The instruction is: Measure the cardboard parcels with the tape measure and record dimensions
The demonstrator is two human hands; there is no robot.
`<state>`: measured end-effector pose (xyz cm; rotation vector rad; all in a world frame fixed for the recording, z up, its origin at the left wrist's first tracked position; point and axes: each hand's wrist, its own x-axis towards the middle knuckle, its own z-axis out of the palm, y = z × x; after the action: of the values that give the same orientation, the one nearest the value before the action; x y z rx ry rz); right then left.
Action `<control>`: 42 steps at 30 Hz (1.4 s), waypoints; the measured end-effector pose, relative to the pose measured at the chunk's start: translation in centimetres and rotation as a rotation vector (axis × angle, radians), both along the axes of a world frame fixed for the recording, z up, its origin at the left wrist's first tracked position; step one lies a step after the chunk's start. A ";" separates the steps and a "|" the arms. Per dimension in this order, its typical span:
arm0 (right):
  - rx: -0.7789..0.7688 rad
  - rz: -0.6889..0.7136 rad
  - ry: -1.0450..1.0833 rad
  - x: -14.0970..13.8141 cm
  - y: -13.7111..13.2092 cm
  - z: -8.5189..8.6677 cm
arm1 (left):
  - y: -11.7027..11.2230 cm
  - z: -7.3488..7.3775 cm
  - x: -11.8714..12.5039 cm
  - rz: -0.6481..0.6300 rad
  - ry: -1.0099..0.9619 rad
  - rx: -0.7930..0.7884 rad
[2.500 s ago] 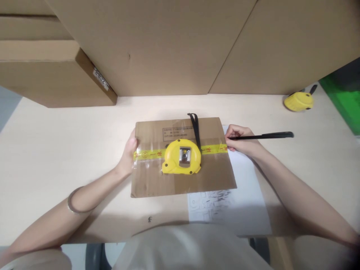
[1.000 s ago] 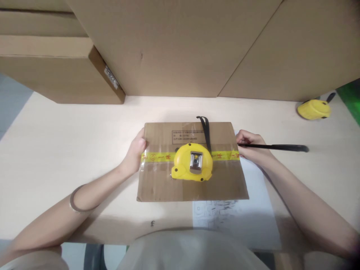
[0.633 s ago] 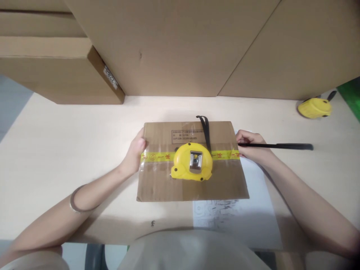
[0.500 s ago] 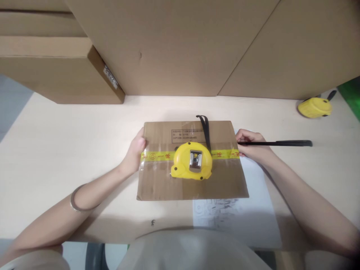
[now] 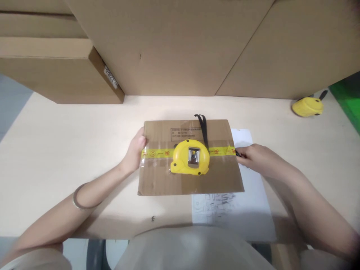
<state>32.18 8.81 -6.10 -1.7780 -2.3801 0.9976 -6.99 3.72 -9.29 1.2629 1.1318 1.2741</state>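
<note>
A flat cardboard parcel lies on the table, with a strip of yellow printed tape across it. A yellow tape measure rests on the middle of the parcel, metal clip up, its black strap trailing to the far edge. My left hand grips the parcel's left edge, thumb on top. My right hand is closed at the right edge by the end of the tape strip. Only the black tip of a pen shows under its fingers; the rest is hidden.
A white printed sheet lies under the parcel's right side. A second yellow tape measure sits far right. Large cardboard boxes wall off the back, with a smaller one at the left. Something green stands at the right edge.
My right hand has turned and slid a little towards me along the parcel's right edge. The pen, which stuck out to the right, is now hidden under the hand. My left hand stays put.
</note>
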 end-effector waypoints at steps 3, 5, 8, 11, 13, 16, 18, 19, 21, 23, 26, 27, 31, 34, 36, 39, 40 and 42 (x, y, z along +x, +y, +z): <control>0.097 0.004 -0.116 -0.9 -0.8 1.3 | -0.5 0.7 0.0 0.110 0.140 0.069; 0.260 -0.036 -0.191 -1.8 -1.2 3.3 | -0.7 1.3 0.0 0.174 0.235 0.171; 0.647 -0.063 -0.121 -4.1 -1.9 6.9 | -0.8 2.2 -0.3 0.150 0.363 0.308; 0.830 0.219 0.141 -7.1 -2.4 9.0 | -0.7 2.8 -0.5 0.044 0.409 0.266; 0.793 0.448 0.207 -9.2 -2.6 9.2 | -0.6 2.8 -0.4 0.007 0.369 0.228; 0.599 0.557 0.277 -11.4 -2.8 8.6 | -0.7 2.5 0.2 0.000 0.199 0.203; 0.394 0.506 0.394 -12.2 -3.0 8.3 | -0.9 2.3 0.7 0.007 0.058 0.164; 0.299 0.458 0.454 -12.5 -3.0 8.4 | -0.9 2.3 0.9 0.012 0.008 0.139; 0.199 0.381 0.556 -13.2 -2.7 8.8 | -1.0 2.3 1.2 0.027 -0.031 0.105; 0.204 0.406 0.581 -14.3 -2.1 9.6 | -1.0 2.5 1.4 0.049 -0.034 0.092; 0.247 0.544 0.523 -16.5 -1.1 10.7 | -0.8 2.8 1.7 0.078 -0.077 0.069; 0.257 0.578 0.482 -17.3 -0.8 10.9 | -0.7 2.8 1.8 0.078 -0.106 0.055; 0.302 0.665 0.234 -19.4 -0.8 11.3 | -0.6 2.7 1.5 0.009 -0.203 0.020; 0.354 0.665 0.171 -19.0 -1.0 11.4 | -0.6 2.1 0.5 -0.054 -0.128 0.045; 0.405 0.638 0.213 -17.8 -1.0 11.4 | -0.4 1.7 -0.3 -0.093 0.007 0.123; 0.449 0.563 0.260 -14.6 -0.7 11.3 | -0.1 1.3 -1.3 -0.134 0.152 0.234; 0.451 0.519 0.260 -13.2 -0.6 11.2 | 0.0 1.2 -1.4 -0.136 0.163 0.249; 0.450 0.413 0.265 -10.0 -0.4 10.9 | 0.0 1.2 -1.4 -0.144 0.169 0.239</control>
<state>22.14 8.40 4.82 -0.9690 -2.5741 0.5930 -8.41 3.74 -8.09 1.6263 1.0051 1.2389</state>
